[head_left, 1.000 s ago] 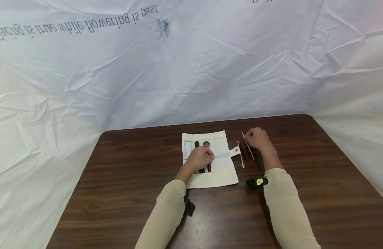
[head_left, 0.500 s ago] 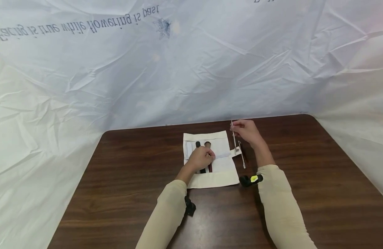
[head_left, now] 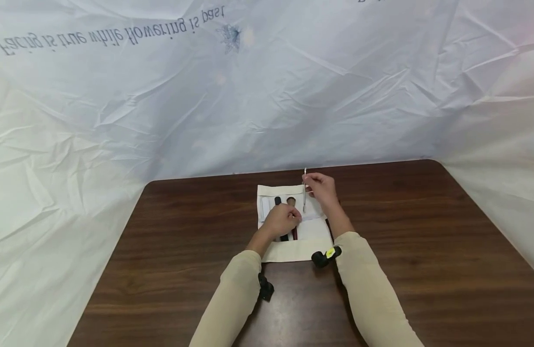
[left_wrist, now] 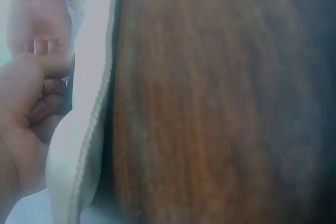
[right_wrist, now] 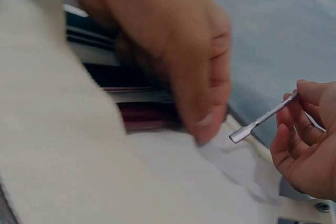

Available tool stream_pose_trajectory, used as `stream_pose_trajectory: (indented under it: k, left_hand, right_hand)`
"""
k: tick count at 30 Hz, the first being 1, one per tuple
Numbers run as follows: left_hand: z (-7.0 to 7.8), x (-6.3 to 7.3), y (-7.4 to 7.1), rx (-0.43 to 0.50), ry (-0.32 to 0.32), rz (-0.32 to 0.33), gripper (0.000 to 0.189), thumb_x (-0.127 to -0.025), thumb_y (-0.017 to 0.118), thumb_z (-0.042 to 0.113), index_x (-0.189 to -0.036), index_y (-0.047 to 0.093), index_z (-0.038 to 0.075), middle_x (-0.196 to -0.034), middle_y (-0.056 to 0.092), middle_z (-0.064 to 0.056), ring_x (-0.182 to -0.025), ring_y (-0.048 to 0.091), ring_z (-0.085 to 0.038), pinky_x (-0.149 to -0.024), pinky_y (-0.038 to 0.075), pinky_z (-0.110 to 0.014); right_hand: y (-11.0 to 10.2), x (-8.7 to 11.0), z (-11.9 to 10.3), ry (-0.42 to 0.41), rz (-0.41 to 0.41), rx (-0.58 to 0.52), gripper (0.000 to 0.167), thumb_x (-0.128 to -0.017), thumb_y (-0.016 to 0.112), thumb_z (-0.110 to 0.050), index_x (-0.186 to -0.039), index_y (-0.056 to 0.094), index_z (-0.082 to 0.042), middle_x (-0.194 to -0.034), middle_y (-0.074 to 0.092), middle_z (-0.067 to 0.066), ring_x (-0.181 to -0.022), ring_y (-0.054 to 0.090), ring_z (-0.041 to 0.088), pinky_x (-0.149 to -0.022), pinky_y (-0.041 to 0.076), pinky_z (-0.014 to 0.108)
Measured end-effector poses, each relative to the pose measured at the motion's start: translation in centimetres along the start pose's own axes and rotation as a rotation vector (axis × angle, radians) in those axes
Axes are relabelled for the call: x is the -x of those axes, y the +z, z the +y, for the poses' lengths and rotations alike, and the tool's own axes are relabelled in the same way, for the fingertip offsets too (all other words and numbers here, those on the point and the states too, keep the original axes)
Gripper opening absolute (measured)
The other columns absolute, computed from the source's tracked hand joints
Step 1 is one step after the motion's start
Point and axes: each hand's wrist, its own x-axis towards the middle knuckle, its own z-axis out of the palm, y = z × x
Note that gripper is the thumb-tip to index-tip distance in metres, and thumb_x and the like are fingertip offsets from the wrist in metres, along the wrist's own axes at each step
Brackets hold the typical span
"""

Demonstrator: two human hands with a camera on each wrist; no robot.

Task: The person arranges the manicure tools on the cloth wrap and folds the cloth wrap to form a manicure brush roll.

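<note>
Right hand (head_left: 322,189) pinches silver tool (right_wrist: 262,121), tip over white pouch (head_left: 298,251), one o'clock of its middle. Left hand (head_left: 279,221) curled, pinching inner flap (head_left: 312,215). Likely stowing step; next calls for aligning tip behind flap.

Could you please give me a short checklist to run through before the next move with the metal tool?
1. Metal tool gripped: ok, the right hand pinches it.
2. Pouch open: ok, spread on the table.
3. Left hand on the pouch: ok, thumb and fingertip meet at the pocket edge.
4. Tool inside the pocket: not ok, its flat end is outside.
5. Pocket mouth wide enough: cannot tell, the left hand partly hides it.
6. Brush and black tool in place: ok, both lie in the pouch.
</note>
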Motion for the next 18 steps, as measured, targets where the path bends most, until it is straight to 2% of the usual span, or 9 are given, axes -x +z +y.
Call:
stream_pose_trajectory:
  k: [3, 8, 18]
  left_hand:
    - [-0.11, 0.02, -0.04, -0.001, 0.006, -0.003, 0.018, -0.097, 0.062, 0.013, -0.098, 0.079, 0.006, -0.057, 0.049, 0.007, -0.053, 0.042, -0.005, -0.055, 0.036, -0.018]
    - [0.07, 0.06, -0.17, -0.002, 0.007, -0.003, 0.018, -0.098, 0.062, 0.013, -0.098, 0.079, 0.006, -0.055, 0.046, 0.008, -0.051, 0.040, -0.006, -0.054, 0.034, -0.017]
    - [0.04, 0.07, -0.09, 0.027, -0.016, 0.000, 0.018, -0.097, 0.062, 0.013, -0.097, 0.079, 0.008, -0.054, 0.047, 0.008, -0.050, 0.038, -0.007, -0.053, 0.034, -0.019]
  right_hand:
    - [0.58, -0.16, 0.58, 0.022, -0.002, 0.030, 0.035, -0.101, 0.064, -0.029, -0.125, 0.068, -0.004, -0.105, 0.070, -0.001, -0.077, 0.064, 0.005, -0.068, 0.052, 0.017]
    - [0.81, -0.28, 0.86, 0.022, -0.025, 0.053, 0.033, -0.101, 0.064, -0.026, -0.123, 0.069, -0.002, -0.088, 0.066, -0.011, -0.072, 0.062, 0.002, -0.065, 0.051, 0.016]
    - [0.53, 0.07, 0.77, 0.052, -0.115, 0.181, 0.030, -0.103, 0.060, -0.019, -0.121, 0.070, 0.003, -0.086, 0.066, -0.005, -0.068, 0.061, 0.002, -0.064, 0.051, 0.017]
